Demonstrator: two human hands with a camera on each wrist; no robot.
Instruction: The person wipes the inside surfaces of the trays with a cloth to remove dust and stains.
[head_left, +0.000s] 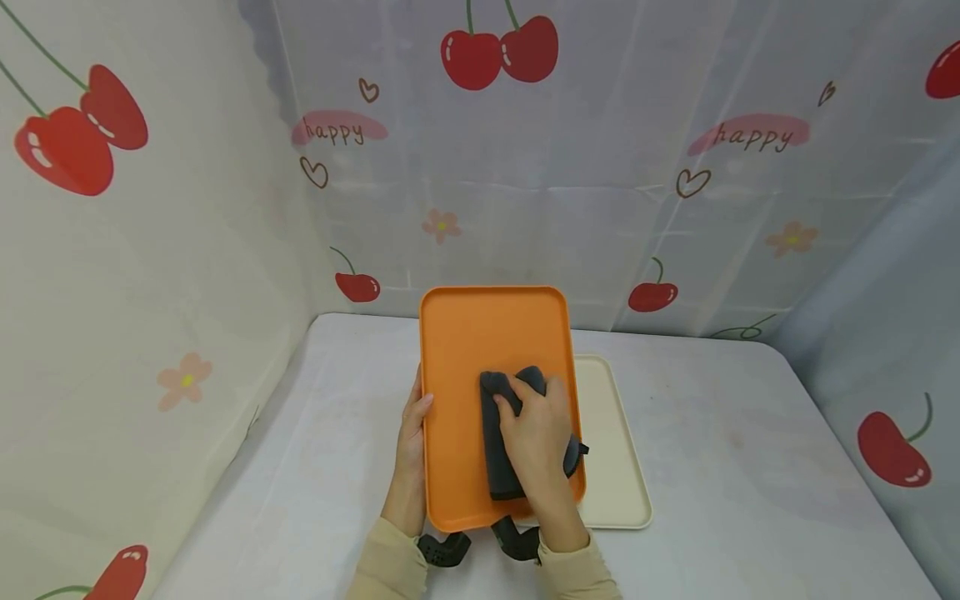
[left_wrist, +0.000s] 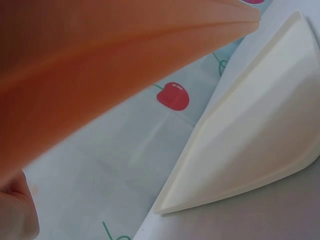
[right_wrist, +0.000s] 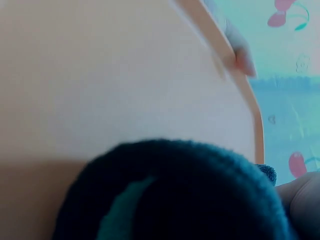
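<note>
My left hand [head_left: 410,442] holds an orange rectangular tray [head_left: 465,350] by its left edge, the thumb over the rim. The tray is raised and tilted, its inner face toward me. Against that face my right hand [head_left: 540,429] grips a folded dark grey cloth [head_left: 498,450], bunched between thumb and fingers right of the tray's middle. Up close in the right wrist view, the cloth [right_wrist: 240,175] fills the bottom, with the tray's surface [right_wrist: 125,90] behind. From the left wrist, the orange tray's underside [left_wrist: 125,65] shows; its far side is hidden there.
A cream tray [head_left: 607,442] lies on the white-covered table [head_left: 720,450], partly behind the orange one. Black wrist devices [head_left: 444,550] sit near both sleeves. A white curtain [head_left: 525,200] with cherries stands around the table's back and sides.
</note>
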